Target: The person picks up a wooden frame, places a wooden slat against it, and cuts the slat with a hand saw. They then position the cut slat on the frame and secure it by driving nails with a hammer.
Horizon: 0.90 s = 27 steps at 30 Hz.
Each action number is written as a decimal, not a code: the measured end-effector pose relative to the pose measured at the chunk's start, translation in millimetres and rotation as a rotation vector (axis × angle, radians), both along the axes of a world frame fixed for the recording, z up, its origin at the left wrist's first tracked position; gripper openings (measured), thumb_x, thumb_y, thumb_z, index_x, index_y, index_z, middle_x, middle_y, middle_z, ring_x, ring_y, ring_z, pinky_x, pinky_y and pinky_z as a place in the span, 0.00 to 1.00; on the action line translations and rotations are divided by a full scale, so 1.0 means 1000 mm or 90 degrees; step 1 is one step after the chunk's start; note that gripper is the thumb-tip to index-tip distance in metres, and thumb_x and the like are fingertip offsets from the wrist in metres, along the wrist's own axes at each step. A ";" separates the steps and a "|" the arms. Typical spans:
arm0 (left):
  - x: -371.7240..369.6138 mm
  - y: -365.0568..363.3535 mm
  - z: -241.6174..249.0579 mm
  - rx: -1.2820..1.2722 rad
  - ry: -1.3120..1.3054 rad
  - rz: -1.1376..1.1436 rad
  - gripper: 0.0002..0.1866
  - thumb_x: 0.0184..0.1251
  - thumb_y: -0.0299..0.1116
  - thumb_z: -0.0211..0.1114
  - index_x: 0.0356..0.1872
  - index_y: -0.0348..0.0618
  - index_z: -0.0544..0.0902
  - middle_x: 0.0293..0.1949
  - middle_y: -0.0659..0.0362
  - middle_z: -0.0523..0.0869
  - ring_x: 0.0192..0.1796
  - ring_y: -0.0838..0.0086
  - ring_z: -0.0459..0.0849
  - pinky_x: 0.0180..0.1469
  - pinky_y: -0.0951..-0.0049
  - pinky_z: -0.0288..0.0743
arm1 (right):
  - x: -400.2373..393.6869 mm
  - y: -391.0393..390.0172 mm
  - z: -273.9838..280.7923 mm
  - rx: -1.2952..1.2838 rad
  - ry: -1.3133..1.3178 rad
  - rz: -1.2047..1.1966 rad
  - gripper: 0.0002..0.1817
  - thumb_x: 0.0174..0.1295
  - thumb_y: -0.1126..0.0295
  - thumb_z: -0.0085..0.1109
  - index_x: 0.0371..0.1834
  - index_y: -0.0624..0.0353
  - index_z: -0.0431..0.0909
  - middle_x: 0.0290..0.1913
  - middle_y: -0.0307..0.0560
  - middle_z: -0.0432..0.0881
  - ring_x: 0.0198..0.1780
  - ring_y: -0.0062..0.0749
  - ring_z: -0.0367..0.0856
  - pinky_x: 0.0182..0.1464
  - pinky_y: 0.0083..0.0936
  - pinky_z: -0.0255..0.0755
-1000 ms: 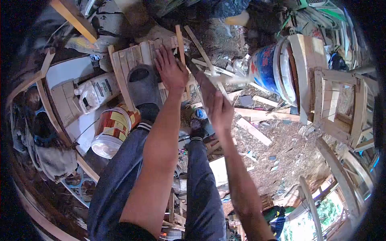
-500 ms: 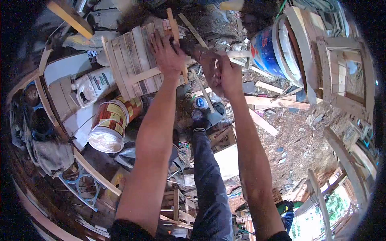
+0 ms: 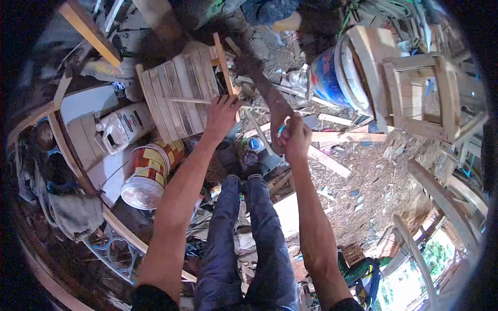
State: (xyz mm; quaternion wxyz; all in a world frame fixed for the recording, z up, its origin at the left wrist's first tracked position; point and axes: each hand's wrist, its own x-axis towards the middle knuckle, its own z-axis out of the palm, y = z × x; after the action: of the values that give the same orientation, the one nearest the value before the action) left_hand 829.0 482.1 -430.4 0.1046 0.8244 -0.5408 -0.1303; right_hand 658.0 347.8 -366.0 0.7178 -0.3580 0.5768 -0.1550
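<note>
Left hand: the left hand [image 3: 223, 115] is partly open, its fingers half bent at the right edge of the slatted crate [image 3: 179, 93]; whether it has hold of the thin strip there, I cannot tell.
Right hand: the right hand [image 3: 296, 136] is closed in a fist around the handle end of the saw, to the right of the crate.
Saw: the long, dark, saw-like tool, or saw [image 3: 265, 85], slants up and away from the fist, right of the crate and apart from it; its far end is dim and hard to make out.
Crate: tilted, with its slats side by side and an upright orange-brown stick [image 3: 223, 59] along its right side.
Thin strip: the thin strip [image 3: 189, 100] lies across the slats, one end at the left fingers.
Legs: two legs in blue trousers [image 3: 223, 236], below the crate, feet close together.
Patterned bucket: on its side, the patterned bucket [image 3: 148, 171] is just below the crate.
Jug: the dirty white jug [image 3: 123, 128] is left of the crate, tipped over.
Blue bucket: the blue bucket [image 3: 328, 78] lies tilted, well to the right of the crate.
Wooden frame: the wooden frame [image 3: 442, 98] is farther right than the blue bucket.
Greenery: bright greenery [image 3: 436, 255] shows far off, lower right of the crate.
</note>
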 end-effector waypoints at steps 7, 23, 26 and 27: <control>0.029 0.014 0.066 -0.065 0.083 0.033 0.20 0.55 0.36 0.66 0.49 0.41 0.76 0.43 0.51 0.82 0.51 0.57 0.78 0.54 0.56 0.67 | 0.008 -0.036 0.063 -0.569 0.286 0.431 0.25 0.61 0.52 0.61 0.46 0.66 0.77 0.28 0.58 0.83 0.29 0.55 0.83 0.31 0.37 0.76; -0.016 -0.053 0.068 -0.201 0.381 0.359 0.16 0.72 0.43 0.55 0.42 0.40 0.80 0.26 0.45 0.79 0.30 0.52 0.81 0.36 0.65 0.75 | 0.000 -0.056 -0.013 -0.807 0.145 0.473 0.14 0.57 0.67 0.62 0.46 0.54 0.77 0.39 0.61 0.82 0.33 0.55 0.82 0.34 0.45 0.76; -0.034 -0.080 0.062 -0.214 0.518 0.420 0.13 0.74 0.39 0.53 0.51 0.44 0.78 0.28 0.54 0.79 0.34 0.65 0.83 0.36 0.70 0.76 | -0.020 -0.073 -0.005 -0.655 0.235 0.599 0.14 0.60 0.63 0.60 0.47 0.55 0.75 0.35 0.59 0.82 0.32 0.59 0.81 0.36 0.47 0.76; -0.043 -0.085 0.069 -0.331 0.585 0.466 0.13 0.75 0.36 0.53 0.54 0.45 0.76 0.32 0.56 0.80 0.36 0.69 0.83 0.38 0.70 0.78 | -0.028 -0.080 -0.005 -0.651 0.233 0.603 0.14 0.60 0.63 0.60 0.47 0.55 0.75 0.35 0.59 0.82 0.32 0.59 0.81 0.36 0.47 0.76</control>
State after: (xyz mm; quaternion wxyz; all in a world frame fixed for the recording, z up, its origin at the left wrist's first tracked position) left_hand 785.9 396.9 -361.8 0.5597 0.7635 -0.1384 -0.2911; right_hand 629.7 268.3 -371.0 0.3424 -0.8811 0.3258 -0.0156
